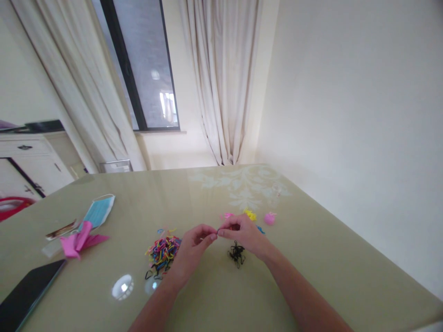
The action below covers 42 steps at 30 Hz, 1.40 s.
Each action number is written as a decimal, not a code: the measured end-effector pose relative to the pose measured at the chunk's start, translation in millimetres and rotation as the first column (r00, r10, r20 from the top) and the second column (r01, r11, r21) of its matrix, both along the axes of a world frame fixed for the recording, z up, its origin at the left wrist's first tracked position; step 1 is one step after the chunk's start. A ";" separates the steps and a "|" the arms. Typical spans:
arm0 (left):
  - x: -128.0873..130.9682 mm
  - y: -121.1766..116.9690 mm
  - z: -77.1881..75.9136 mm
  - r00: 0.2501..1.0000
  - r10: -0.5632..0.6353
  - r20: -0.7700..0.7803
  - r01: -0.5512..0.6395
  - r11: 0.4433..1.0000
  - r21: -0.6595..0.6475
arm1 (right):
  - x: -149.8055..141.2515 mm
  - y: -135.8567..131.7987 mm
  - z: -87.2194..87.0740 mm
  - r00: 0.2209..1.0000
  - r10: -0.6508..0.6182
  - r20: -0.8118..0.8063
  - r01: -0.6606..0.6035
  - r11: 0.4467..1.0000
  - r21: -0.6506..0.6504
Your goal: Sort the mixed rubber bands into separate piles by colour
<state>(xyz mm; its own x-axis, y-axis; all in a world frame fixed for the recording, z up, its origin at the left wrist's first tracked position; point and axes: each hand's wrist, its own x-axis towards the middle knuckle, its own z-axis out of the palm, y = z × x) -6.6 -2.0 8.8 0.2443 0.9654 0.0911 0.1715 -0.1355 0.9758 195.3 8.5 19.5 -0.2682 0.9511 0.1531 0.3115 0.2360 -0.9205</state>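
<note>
My left hand and my right hand meet above the table, fingertips pinched together on a small dark rubber band. Its exact shape is mostly hidden by the fingers. Beside my left hand lies a mixed heap of coloured rubber bands, partly covered by that hand. Under my right hand is a small pile of black rubber bands. Past the right hand are yellow bands, pink bands and blue bands, the last two partly hidden. A rounder, brighter pink clump sits farther right.
On the glossy table, to the left, lie a blue face mask, a pink folded piece, a narrow brown-and-white packet and a dark flat device. A wall runs along the right edge.
</note>
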 end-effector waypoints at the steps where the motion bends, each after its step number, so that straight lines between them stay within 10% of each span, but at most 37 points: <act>1: -0.2 0.5 -0.2 1.000 -0.007 -0.003 0.007 1.000 0.006 | -0.1 -0.5 1.0 1.000 -0.001 -0.019 0.001 1.000 -0.004; 6: -16.8 6.9 -1.4 0.951 0.136 -0.278 -0.093 0.982 0.162 | 11.7 -5.7 20.1 0.977 -0.033 -0.210 0.011 0.994 -0.104; 12: -52.0 12.1 -9.3 0.424 0.397 -0.814 -0.182 0.918 0.352 | 40.2 -15.0 46.4 0.932 -0.134 -0.336 0.117 0.991 -0.071; 21: -50.8 15.6 -11.1 0.358 0.344 -0.868 -0.097 0.938 0.332 | 68.0 -10.4 48.4 0.948 -0.315 0.043 0.309 0.945 0.105; 25: -49.0 17.0 -11.7 0.430 0.419 -0.800 -0.128 0.905 0.406 | 88.5 -2.2 36.1 0.875 -0.284 0.393 0.274 0.958 0.084; 32: -40.2 16.9 -7.5 0.862 0.347 -0.369 -0.250 0.925 0.287 | 94.1 6.3 12.4 0.711 -0.216 0.669 0.317 0.948 -0.030; 37: -32.1 17.2 -6.7 0.949 0.275 -0.154 -0.242 0.948 0.206 | 93.9 6.2 13.8 0.630 -0.322 0.707 0.422 0.906 0.036; 42: -24.7 15.7 -5.5 0.973 0.228 0.020 -0.229 0.968 0.098 | 58.5 2.9 22.5 0.769 -0.311 0.558 0.297 0.947 0.119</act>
